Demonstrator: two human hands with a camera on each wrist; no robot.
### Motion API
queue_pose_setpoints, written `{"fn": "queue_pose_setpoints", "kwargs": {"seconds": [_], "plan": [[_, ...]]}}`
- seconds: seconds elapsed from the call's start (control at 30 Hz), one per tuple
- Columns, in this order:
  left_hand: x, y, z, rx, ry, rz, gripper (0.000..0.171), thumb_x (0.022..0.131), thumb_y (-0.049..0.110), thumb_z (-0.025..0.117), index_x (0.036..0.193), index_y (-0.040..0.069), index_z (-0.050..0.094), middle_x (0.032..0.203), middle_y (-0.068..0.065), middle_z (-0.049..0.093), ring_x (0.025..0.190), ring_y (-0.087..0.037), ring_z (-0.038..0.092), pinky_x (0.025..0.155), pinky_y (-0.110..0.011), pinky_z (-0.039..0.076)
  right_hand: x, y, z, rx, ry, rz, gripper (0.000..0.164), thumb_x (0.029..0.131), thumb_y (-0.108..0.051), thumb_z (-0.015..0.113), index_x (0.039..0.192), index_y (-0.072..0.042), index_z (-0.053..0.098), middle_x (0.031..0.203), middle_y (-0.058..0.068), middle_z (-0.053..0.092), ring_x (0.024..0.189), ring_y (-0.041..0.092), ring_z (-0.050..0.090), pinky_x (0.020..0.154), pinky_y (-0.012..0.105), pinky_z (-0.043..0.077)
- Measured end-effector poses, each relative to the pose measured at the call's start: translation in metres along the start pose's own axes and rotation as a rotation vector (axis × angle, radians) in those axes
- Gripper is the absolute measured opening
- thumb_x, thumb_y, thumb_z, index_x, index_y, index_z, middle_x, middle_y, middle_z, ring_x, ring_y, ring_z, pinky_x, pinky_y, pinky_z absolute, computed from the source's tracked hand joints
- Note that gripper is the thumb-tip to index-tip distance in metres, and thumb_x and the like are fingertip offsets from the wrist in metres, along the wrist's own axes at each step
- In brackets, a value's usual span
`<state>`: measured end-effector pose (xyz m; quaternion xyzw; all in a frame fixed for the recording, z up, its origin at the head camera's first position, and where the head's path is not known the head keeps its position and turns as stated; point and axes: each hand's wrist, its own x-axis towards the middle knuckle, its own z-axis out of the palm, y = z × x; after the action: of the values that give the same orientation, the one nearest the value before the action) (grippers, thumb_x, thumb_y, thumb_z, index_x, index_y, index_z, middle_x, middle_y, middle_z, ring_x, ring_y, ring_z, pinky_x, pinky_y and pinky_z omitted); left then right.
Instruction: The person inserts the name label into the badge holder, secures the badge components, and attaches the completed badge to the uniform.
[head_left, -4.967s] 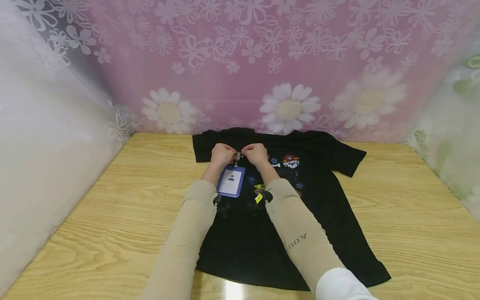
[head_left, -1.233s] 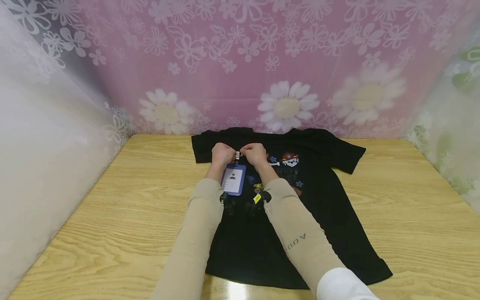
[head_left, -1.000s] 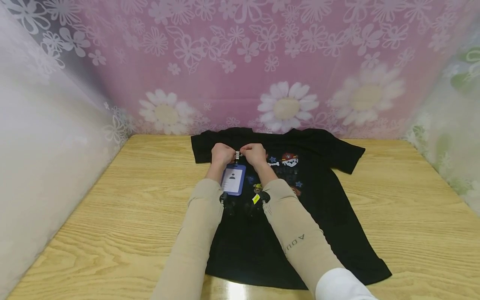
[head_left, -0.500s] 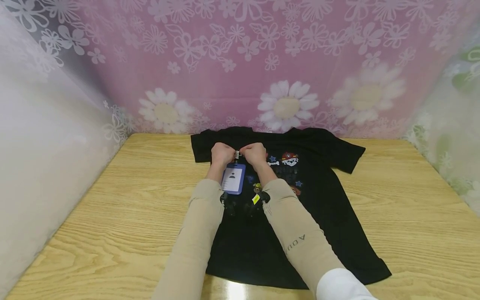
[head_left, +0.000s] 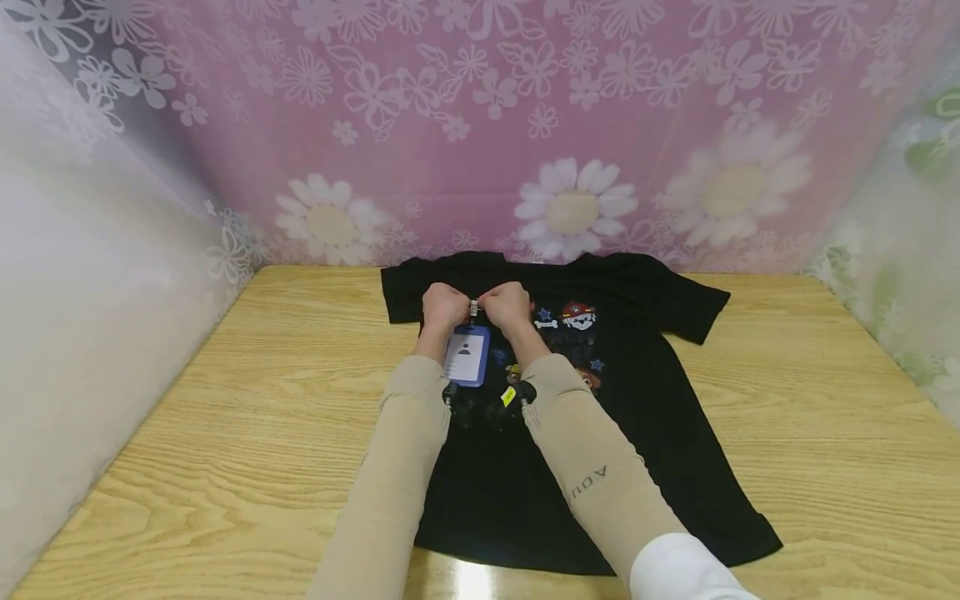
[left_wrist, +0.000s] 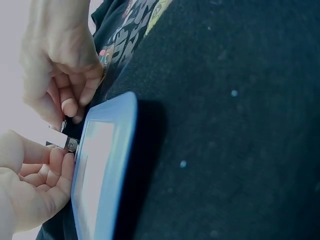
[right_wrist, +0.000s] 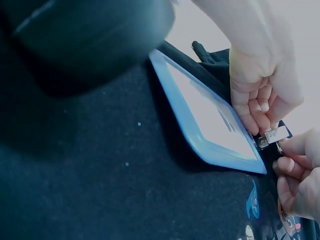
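A blue-framed ID badge (head_left: pixel 467 357) with a printed white card lies over the chest of a black T-shirt (head_left: pixel 652 433) spread on the table. In the left wrist view, my left hand (left_wrist: pixel 37 185) pinches the metal badge clip (left_wrist: pixel 60 138) at the top of the badge, thumb and fingertips at its side. Opposite it, my right hand (right_wrist: pixel 302 172) has thumb and curled fingers pinched at a thin metal piece (right_wrist: pixel 279 148) of the clip, close over the shirt. The badge's lower edge stands tilted off the cloth. Exactly how the clip meets the cloth is hidden by fingers.
Cartoon dog prints (head_left: pixel 579 317) and stars decorate the shirt front. The wood-grain table (head_left: pixel 247 433) extends on both sides of the shirt. A pink floral curtain (head_left: pixel 450 158) hangs at the back, with pale sheets at left and right.
Since five seconds ago, the badge and my left forearm have shifted slightly right, and the badge hangs straighter. Over the last second, both hands stay at the clip with only slight movement.
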<state>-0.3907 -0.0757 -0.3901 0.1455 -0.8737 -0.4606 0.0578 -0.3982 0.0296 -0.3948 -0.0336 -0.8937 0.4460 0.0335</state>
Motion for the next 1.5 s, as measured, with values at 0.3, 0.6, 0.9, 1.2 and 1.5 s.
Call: {"fn": "queue_pose_setpoints", "kwargs": {"seconds": [0.3,0.6,0.9,1.2,1.5], "plan": [[-0.0033,0.0008,-0.0013,-0.008,-0.001,0.002,0.016,0.078,0.003,0.055,0.074,0.001,0.071,0.066,-0.005,0.061,0.061,-0.019,0.058,0.060,-0.030,0.049,-0.0011,0.0006,-0.0008,-0.008,-0.016,-0.006,0.015,0.082,-0.012,0.063,0.088,-0.005,0.075,0.101,0.008,0.068,0.099,0.024,0.056,0.088,0.038,0.041],[-0.0011,0.0011,-0.0007,-0.029,-0.008,-0.011,0.015,0.077,0.002,0.056,0.075,0.001,0.071,0.066,-0.006,0.062,0.059,-0.018,0.059,0.060,-0.029,0.049,-0.0001,0.0018,-0.0015,0.010,-0.017,-0.018,0.015,0.082,-0.013,0.063,0.088,-0.005,0.075,0.100,0.008,0.068,0.099,0.025,0.055,0.086,0.038,0.042],[0.0050,-0.0022,-0.0021,-0.122,-0.074,-0.039,0.014,0.077,-0.002,0.056,0.069,-0.002,0.068,0.056,-0.004,0.054,0.050,-0.013,0.053,0.050,-0.023,0.047,0.0001,0.0023,-0.0002,0.070,-0.008,-0.010,0.015,0.083,-0.012,0.065,0.091,-0.003,0.074,0.103,0.010,0.067,0.103,0.025,0.054,0.085,0.037,0.043],[0.0048,-0.0038,-0.0030,-0.154,-0.098,-0.034,0.014,0.080,-0.002,0.057,0.072,-0.004,0.068,0.056,-0.004,0.054,0.051,-0.013,0.053,0.053,-0.025,0.050,0.0012,0.0043,0.0017,0.022,0.035,-0.048,0.016,0.081,-0.016,0.067,0.089,-0.005,0.075,0.097,0.008,0.069,0.101,0.026,0.055,0.084,0.036,0.042],[0.0057,-0.0043,-0.0045,-0.167,-0.120,-0.015,0.015,0.081,0.000,0.057,0.071,-0.004,0.068,0.057,-0.005,0.054,0.050,-0.012,0.052,0.051,-0.023,0.048,0.0048,0.0072,0.0025,-0.012,0.039,-0.107,0.015,0.083,-0.016,0.066,0.089,-0.005,0.074,0.097,0.009,0.068,0.096,0.026,0.056,0.078,0.037,0.043]]}}
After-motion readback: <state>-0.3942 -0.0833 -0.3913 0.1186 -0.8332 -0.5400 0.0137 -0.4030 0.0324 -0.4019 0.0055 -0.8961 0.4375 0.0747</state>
